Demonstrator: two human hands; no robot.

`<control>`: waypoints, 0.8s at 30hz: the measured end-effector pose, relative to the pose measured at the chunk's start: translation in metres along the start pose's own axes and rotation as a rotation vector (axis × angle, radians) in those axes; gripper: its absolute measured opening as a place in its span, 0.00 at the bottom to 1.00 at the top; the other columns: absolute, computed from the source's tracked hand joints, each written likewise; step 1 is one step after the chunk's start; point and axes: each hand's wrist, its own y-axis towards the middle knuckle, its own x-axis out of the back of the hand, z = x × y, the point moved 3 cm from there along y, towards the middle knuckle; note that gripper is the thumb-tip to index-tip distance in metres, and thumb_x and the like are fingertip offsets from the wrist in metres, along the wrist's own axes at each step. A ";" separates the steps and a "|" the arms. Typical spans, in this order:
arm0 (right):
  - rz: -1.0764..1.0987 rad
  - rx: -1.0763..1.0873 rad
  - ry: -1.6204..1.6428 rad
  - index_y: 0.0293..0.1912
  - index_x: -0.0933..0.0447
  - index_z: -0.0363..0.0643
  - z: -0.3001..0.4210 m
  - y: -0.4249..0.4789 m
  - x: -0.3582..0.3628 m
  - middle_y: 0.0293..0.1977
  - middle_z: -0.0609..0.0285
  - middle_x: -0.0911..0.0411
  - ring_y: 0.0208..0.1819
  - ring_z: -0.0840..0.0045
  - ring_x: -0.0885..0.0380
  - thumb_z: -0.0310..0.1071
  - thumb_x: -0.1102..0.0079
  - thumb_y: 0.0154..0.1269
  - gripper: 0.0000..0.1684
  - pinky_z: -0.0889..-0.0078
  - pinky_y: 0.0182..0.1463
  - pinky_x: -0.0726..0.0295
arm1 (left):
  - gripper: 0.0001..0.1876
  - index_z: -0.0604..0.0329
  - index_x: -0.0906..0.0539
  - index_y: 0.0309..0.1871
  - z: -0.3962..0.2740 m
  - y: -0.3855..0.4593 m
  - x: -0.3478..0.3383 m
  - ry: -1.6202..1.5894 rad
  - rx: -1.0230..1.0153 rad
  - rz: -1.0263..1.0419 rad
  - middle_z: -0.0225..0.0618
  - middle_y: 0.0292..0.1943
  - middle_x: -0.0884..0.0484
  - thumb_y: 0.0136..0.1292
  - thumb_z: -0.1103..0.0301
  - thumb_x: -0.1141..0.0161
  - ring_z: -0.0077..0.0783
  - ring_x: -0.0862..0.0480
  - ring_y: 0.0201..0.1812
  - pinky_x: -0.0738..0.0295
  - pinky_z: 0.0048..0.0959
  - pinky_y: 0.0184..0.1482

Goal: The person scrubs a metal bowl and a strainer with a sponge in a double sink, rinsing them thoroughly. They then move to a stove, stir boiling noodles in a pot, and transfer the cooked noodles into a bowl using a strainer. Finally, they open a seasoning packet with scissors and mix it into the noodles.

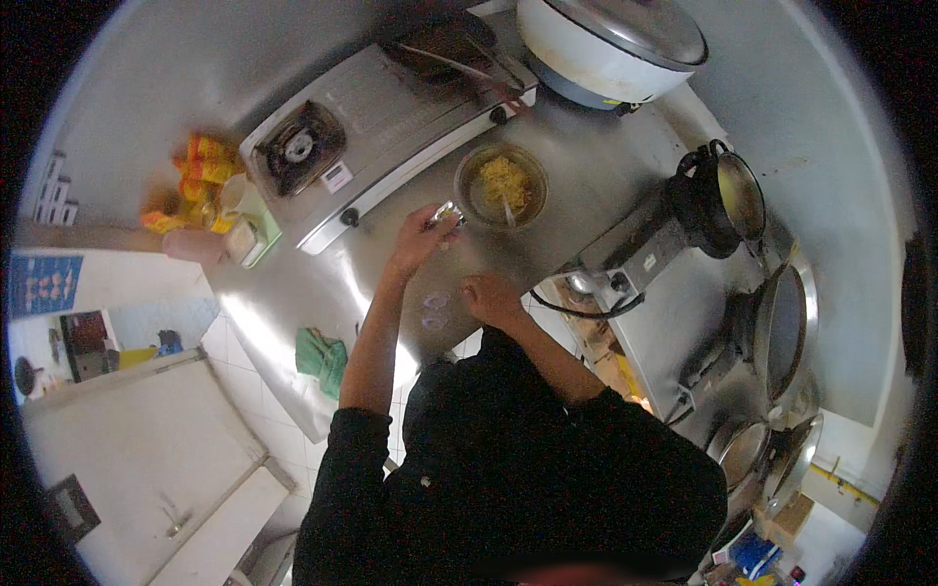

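My left hand (419,242) grips a small shiny foil-like packet (448,214), held beside the near left rim of a metal bowl (481,208). Inside the bowl is a mound of crumbly yellow food (506,178), with a spoon (508,212) standing in it and leaning toward me. My right hand (495,299) is curled above the near edge of the steel counter (396,205), lower and to the right of the left one. Whether its fingers hold anything small is hidden. Two small purplish pieces or marks (435,310) show on the counter between my forearms.
Behind the bowl is a gas stove (396,110); a large white cooker (608,62) with a metal lid sits at the back right. A black pot (703,198) is on the right-hand burner unit. A green cloth (321,359), plastic containers (249,238) and yellow packages (205,172) lie left.
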 end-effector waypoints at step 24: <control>-0.064 -0.121 0.320 0.46 0.21 0.41 -0.150 0.100 0.147 0.38 0.50 0.18 0.39 0.56 0.19 0.44 0.42 0.63 0.18 0.54 0.45 0.22 | 0.19 0.58 0.16 0.45 0.112 0.178 -0.039 1.151 -0.032 0.155 0.49 0.26 0.18 0.57 0.54 0.37 0.51 0.16 0.31 0.20 0.45 0.37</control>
